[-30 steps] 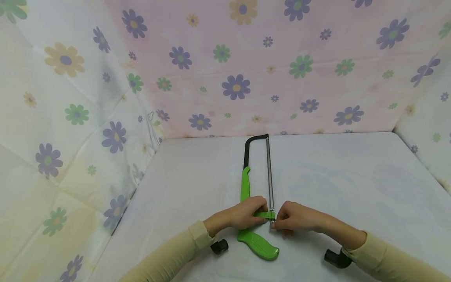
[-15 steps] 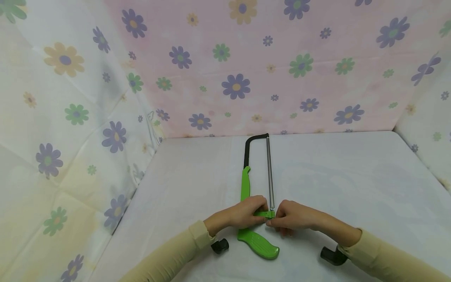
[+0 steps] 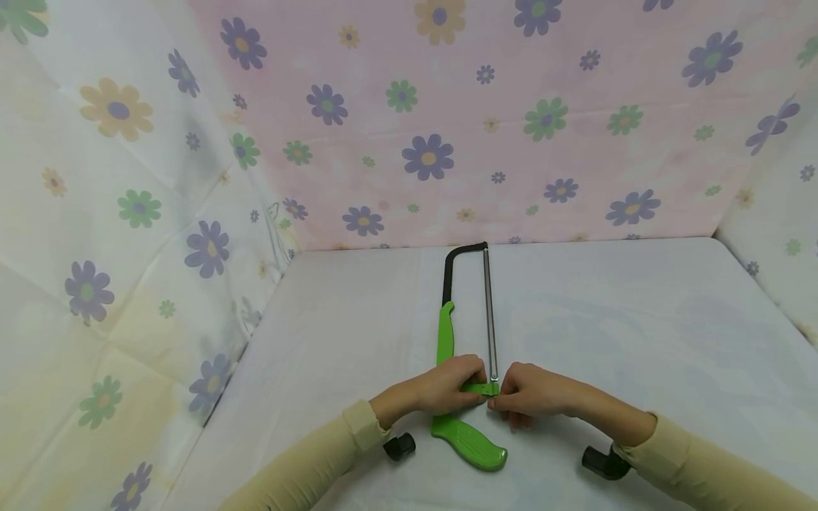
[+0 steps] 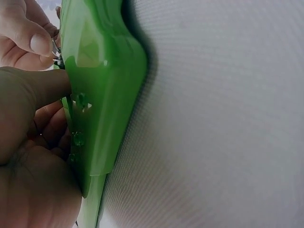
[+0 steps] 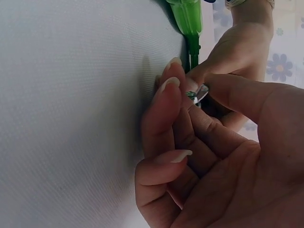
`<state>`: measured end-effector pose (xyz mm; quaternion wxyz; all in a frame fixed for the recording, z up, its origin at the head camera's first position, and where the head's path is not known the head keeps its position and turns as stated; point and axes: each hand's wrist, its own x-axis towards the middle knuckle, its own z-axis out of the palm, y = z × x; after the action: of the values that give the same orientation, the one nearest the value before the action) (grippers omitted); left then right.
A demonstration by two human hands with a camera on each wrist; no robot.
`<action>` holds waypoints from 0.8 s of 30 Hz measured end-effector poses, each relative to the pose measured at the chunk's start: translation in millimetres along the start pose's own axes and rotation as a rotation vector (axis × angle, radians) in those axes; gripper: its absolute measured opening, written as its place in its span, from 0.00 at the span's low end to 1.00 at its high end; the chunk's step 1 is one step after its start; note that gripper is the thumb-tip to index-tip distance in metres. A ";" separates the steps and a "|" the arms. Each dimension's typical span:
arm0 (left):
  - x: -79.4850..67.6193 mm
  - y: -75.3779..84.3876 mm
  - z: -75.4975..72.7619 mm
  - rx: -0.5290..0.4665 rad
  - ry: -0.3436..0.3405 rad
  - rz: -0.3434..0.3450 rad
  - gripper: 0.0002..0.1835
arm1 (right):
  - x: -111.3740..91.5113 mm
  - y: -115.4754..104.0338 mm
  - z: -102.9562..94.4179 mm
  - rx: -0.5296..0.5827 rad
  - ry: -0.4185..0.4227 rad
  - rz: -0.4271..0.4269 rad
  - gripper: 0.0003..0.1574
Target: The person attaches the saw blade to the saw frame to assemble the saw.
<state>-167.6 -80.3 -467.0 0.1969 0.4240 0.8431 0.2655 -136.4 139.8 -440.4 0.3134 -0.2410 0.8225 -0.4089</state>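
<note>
A hacksaw with a green frame (image 3: 444,333) and a black front bow lies flat on the white cloth, its blade (image 3: 490,312) running along the right side. My left hand (image 3: 447,387) reaches over the frame and grips the short green crosspiece (image 3: 481,389) at the blade's near end. Just right of it, my right hand (image 3: 540,392) pinches a small metal wing nut (image 5: 203,93) between thumb and curled forefinger. In the head view my fingers hide that nut. The saw's green handle (image 3: 471,446) points toward me, and its side fills much of the left wrist view.
White cloth (image 3: 613,326) covers the table. A flowered pink curtain (image 3: 383,128) hangs behind it, with pale flowered sheets (image 3: 140,284) at the sides. Black wrist-camera mounts (image 3: 400,447) sit under both cuffs.
My right hand has shifted slightly left, and its fingers now cover the wing nut end that showed earlier. My left hand and the hacksaw have stayed almost in place.
</note>
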 end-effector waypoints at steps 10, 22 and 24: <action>0.4 1.4 -0.2 0.001 -0.002 -0.015 0.06 | -7.1 -2.4 -3.5 -0.050 0.007 -0.021 0.17; 0.5 1.4 -0.2 -0.003 0.002 -0.018 0.07 | -9.0 0.3 -5.8 -0.053 -0.001 -0.061 0.14; 0.7 1.2 -0.1 -0.002 0.000 -0.019 0.07 | -8.2 1.1 -4.6 -0.051 -0.003 -0.062 0.15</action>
<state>-167.4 -79.1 -466.3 0.1999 0.4156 0.8470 0.2646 -134.2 148.2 -436.5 0.2957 -0.2751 0.8241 -0.3971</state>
